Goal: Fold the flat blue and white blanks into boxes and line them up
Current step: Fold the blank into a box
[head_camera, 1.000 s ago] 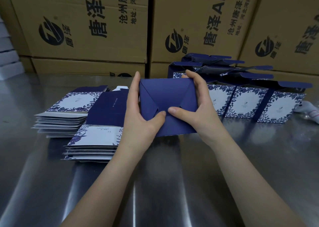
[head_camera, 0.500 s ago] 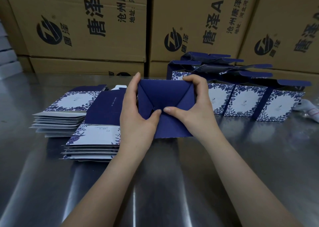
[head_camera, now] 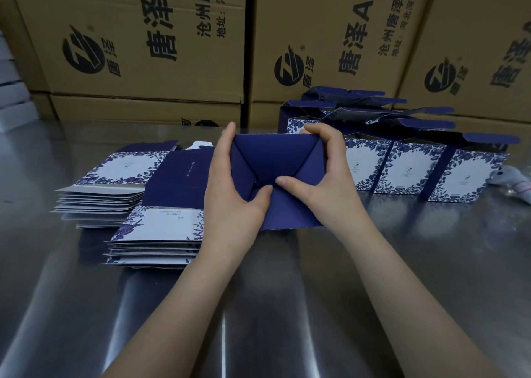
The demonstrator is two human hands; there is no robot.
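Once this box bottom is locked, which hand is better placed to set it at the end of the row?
Probably right. The right hand grips the dark blue cardboard box on the side nearest the row of blue-and-white floral boxes. The left hand sits beside the flat blank stacks.

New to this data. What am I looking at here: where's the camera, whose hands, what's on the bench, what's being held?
There is no robot here. A person wears one wide-angle camera on the head, so the view looks forward and down at their own bare arms.

The left hand and right hand grip a dark blue box between them, with both thumbs pressing where its folded flaps meet in the middle.

The surface is a shiny metal table. To the left lie two stacks of flat blue and white blanks. Behind the right hand, folded boxes with floral fronts stand in a row, lids open. Brown printed cartons are stacked along the back. A pale object at the right edge is cut off; I cannot tell what it is.
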